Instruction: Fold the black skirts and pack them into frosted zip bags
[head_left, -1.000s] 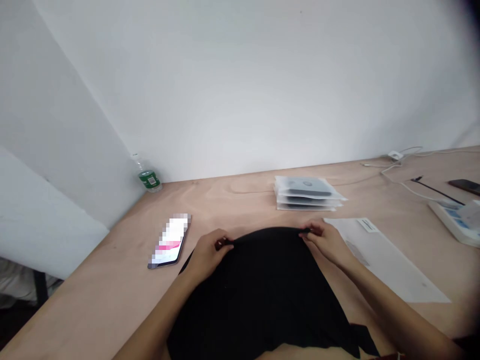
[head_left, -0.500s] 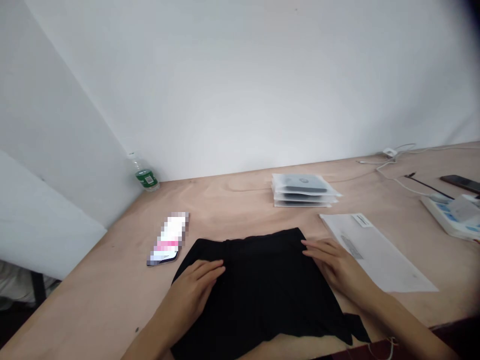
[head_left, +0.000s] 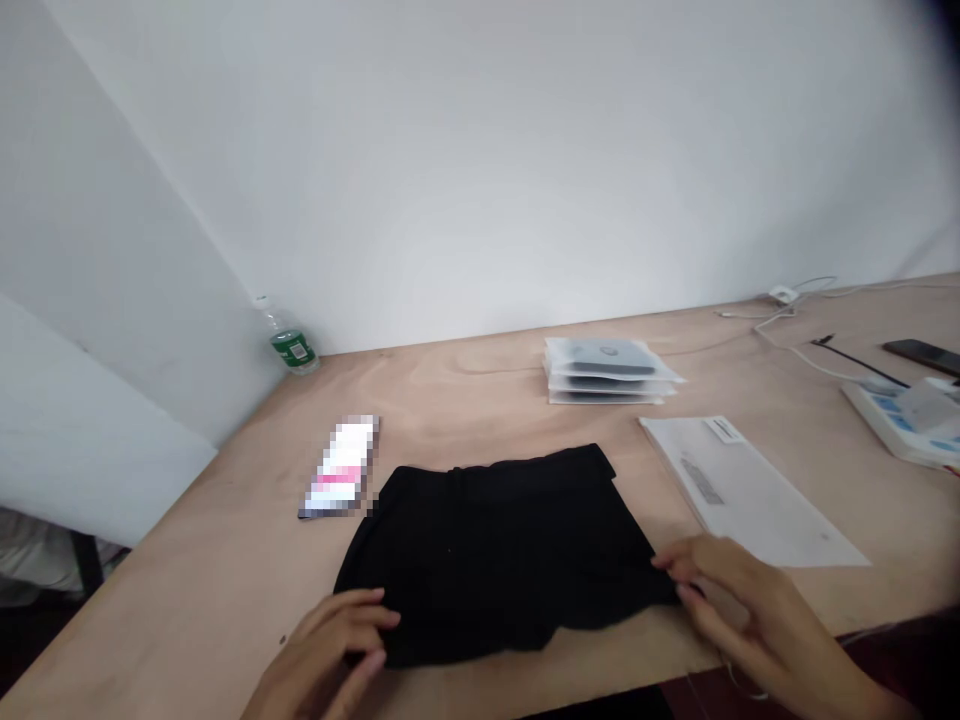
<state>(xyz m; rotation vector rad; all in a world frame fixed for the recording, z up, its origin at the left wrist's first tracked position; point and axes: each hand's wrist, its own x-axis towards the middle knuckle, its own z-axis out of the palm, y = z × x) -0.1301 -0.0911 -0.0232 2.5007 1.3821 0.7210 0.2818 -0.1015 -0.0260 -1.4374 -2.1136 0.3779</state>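
A folded black cloth garment lies flat on a plywood table, between the two hands and near the person's edge of the table. The left hand is open with its fingers spread, at the near left corner of the garment, its fingertips at or just over the hem. The right hand is at the near right corner, with its fingers curled against the cloth; whether they pinch it, I cannot tell.

A smartphone with a pixelated screen lies just beside the garment on the left. To the right is a white paper sheet. Farther back stand a stack of clear plastic packets and, in the far left corner, a plastic water bottle. A power strip and a dark phone sit far right.
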